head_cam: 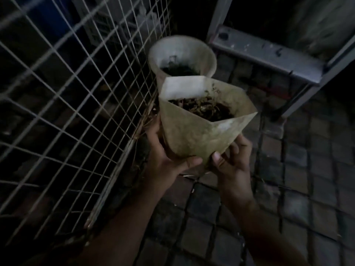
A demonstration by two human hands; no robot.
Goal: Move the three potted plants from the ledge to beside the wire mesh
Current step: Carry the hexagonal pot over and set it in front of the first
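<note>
I hold an angular, pale yellowish pot (194, 135) filled with dark soil and dry plant bits, above the paved floor. My left hand (165, 156) grips its lower left side and my right hand (228, 160) cups its lower right. The pot is tilted slightly toward me. Just behind it a round white pot (182, 54) with dark soil stands on the ground right beside the wire mesh (76, 93), which runs along the left. No third pot is in view.
Dark square paving tiles (288, 189) cover the floor to the right and front. A grey metal frame (269, 52) with a slanted leg stands at the back right. Dry stems and litter lie along the foot of the mesh. The scene is dim.
</note>
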